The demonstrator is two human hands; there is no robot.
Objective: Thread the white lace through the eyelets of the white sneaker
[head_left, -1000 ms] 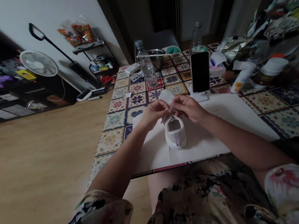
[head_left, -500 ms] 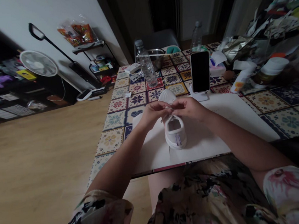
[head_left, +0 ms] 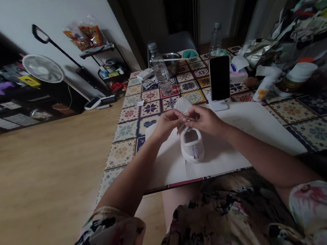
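A small white shoe (head_left: 192,147) stands on a white board (head_left: 241,137), heel toward me and toe pointing away. Both hands hover over its laced middle. My left hand (head_left: 168,124) has its fingers pinched together on the shoe's lace, and my right hand (head_left: 205,119) pinches the lace from the other side. The fingertips of the two hands almost touch above the shoe's opening. The lace itself is thin and mostly hidden by the fingers.
A dark phone (head_left: 219,78) stands upright on a white stand just behind the shoe. Two clear plastic bottles (head_left: 160,70) and a metal bowl (head_left: 171,61) sit farther back on the patterned tablecloth (head_left: 129,130). Clutter piles up at the right (head_left: 293,73). A fan (head_left: 42,69) stands at the left on the wooden floor.
Both hands stay over the shoe; the fingers have shifted slightly on the lace, and the right hand has dropped a little closer to the shoe's opening.
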